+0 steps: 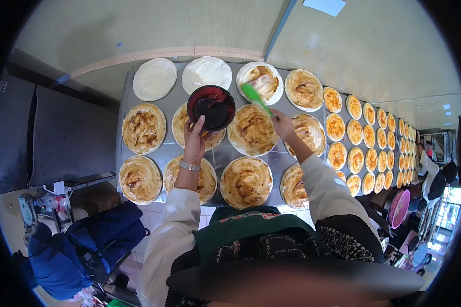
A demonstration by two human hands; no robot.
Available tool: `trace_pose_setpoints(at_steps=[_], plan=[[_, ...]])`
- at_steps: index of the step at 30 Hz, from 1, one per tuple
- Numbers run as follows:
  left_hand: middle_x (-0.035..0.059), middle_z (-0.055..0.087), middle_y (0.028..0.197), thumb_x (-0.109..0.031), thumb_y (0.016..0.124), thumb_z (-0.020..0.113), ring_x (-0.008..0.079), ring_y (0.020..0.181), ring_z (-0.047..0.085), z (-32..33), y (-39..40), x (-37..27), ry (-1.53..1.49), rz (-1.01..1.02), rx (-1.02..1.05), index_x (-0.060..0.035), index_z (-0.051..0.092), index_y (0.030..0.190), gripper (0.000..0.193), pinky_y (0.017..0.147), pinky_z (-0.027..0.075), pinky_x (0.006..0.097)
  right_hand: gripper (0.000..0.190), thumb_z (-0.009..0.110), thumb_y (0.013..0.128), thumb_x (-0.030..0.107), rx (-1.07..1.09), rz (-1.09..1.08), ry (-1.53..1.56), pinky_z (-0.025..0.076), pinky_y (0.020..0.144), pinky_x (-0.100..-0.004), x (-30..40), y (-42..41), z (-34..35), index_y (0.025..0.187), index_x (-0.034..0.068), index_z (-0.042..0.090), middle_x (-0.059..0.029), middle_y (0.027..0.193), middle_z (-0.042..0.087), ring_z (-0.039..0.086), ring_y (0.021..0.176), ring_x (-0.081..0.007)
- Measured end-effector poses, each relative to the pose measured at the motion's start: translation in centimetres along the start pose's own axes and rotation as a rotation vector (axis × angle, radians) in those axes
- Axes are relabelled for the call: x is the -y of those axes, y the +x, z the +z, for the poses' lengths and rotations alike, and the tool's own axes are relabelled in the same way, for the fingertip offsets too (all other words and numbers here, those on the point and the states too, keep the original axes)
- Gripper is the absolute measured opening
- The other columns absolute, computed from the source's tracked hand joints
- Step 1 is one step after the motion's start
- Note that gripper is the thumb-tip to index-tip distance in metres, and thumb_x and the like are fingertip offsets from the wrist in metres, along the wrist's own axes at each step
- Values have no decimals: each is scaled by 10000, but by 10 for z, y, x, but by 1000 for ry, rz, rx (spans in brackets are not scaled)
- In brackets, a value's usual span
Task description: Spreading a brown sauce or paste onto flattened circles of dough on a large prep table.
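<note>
My left hand (pixel 195 140) grips a dark red bowl (pixel 230 101) with dark brown liquid inside, thumb over the rim, above the rounds in the middle rows. In my right hand (pixel 283 122) is a green brush (pixel 253 94), its blurred head over a pale dough round (pixel 267 73) in the back row. Brown streaks cover part of that round. To its left are two uncoated white dough rounds, one at the corner (pixel 154 79) and one behind the bowl (pixel 207 71). The other rounds nearby, such as the front one (pixel 246 182), carry brown glaze.
Many more glazed rounds (pixel 355 132) run in rows down the long grey table (pixel 215 151) to the right. A wall (pixel 230 27) stands behind it. Dark cabinets (pixel 75 134) and blue cloth (pixel 88 245) are at left. At far right are another person (pixel 434 180) and a pink basin (pixel 399 209).
</note>
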State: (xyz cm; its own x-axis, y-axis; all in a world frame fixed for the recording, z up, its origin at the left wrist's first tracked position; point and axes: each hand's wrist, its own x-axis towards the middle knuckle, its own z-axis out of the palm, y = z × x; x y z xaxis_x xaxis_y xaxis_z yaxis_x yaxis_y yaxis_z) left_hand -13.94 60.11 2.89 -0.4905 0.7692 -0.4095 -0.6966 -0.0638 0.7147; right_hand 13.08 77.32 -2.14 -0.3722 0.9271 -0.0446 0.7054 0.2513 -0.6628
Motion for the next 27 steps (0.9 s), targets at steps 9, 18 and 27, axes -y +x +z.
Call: trace_pose_setpoints(at_steps=[9,18,27], plan=[[157,533,1192,-191,838,731,249,996,629,-1,4,-3,13,22,-2,-47,338,1224,570,712,606,419,325,572,868,157,-83,-13,-113,511,761,-448,20,54,-13,1190,159,617,-199,946,657,637,854,-372],[173,526,1188,-172,804,763,263,960,641,9,5,-5,44,41,-25,-43,325,1211,612,676,615,403,366,541,864,145,-18,-111,-624,527,636,-459,-10,-24,-118,1223,210,567,-114,984,644,662,796,-326],[190,488,1194,-158,758,799,279,1033,608,90,38,46,165,36,58,-7,298,1224,701,704,622,408,350,511,868,116,224,-312,-577,519,655,-427,80,-32,-84,1216,132,544,-149,931,644,654,824,-314]])
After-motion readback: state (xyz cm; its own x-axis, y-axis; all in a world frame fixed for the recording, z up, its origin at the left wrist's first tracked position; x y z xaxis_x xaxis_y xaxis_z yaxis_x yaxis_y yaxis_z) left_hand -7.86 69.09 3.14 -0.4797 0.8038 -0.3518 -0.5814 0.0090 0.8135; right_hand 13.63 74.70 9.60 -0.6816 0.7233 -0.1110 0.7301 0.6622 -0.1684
